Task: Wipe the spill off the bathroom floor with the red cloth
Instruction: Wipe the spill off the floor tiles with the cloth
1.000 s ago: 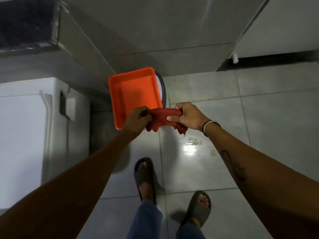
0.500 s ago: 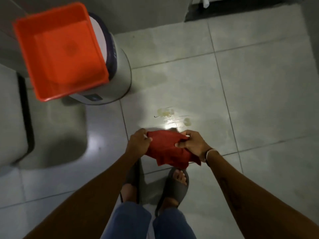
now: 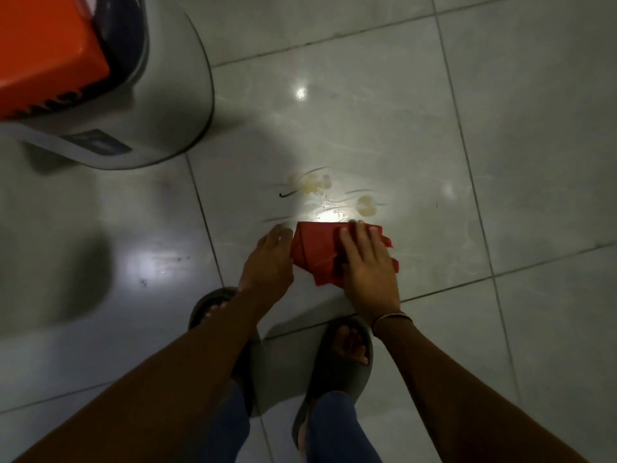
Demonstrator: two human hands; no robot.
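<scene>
The red cloth [image 3: 315, 253] lies bunched on the floor tile [image 3: 417, 135], just in front of the person's sandals. The right hand [image 3: 365, 262] is spread flat on top of it, fingers pointing away from the body and pressing it down. The left hand [image 3: 268, 262] is at the cloth's left edge, fingers curled; whether it grips the fabric I cannot tell.

The spill [image 3: 334, 195], yellowish blobs and thin streaks, lies straight beyond the fingertips, its long axis running left to right across the tile. The nearest streaks almost touch the cloth's far edge, so a forward push looks to be the move, and the right hand is best placed for it.

The glossy tile looks slippery. A grey bin [image 3: 160, 105] with an orange tub [image 3: 43, 51] on top stands toward the far left, well apart from the spill.
</scene>
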